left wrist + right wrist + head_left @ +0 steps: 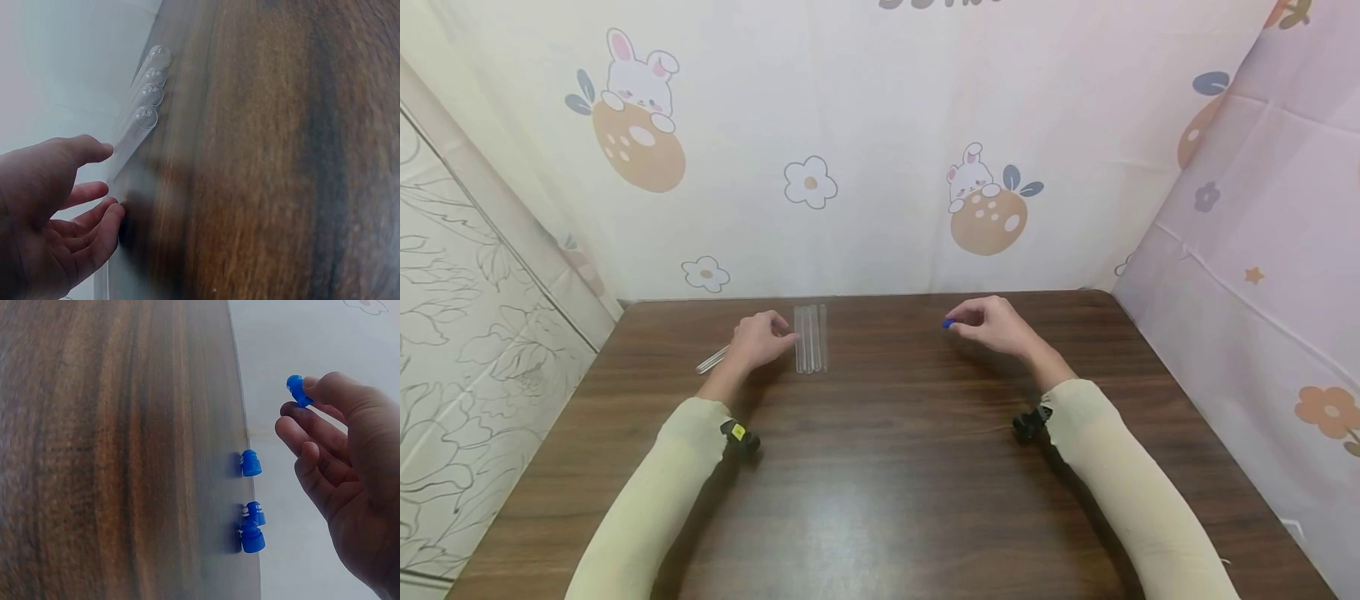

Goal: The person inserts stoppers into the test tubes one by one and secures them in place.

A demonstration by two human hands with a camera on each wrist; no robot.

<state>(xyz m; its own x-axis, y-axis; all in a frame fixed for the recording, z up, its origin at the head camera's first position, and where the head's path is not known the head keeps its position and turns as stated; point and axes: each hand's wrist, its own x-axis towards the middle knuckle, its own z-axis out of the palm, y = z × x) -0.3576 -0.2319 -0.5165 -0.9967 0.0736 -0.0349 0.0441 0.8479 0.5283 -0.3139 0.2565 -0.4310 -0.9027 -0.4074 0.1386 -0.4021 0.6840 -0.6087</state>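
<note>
Several clear glass test tubes (810,340) lie side by side on the table, left of its middle; their rounded ends (147,117) face the left wrist camera. My left hand (757,337) hovers at the nearest tube, thumb and fingers apart, with nothing between them. Whether the thumb touches that tube I cannot tell. One more tube (711,360) lies partly hidden behind the left wrist. Over the table's right half, my right hand (996,325) pinches a small blue ribbed stopper (299,391) between thumb and fingertips, raised off the table.
Three more blue stoppers (251,464) rest on the table in the right wrist view, two of them close together; the right hand hides them from the head camera. The brown wooden table (865,467) ends at a patterned curtain (880,233) behind.
</note>
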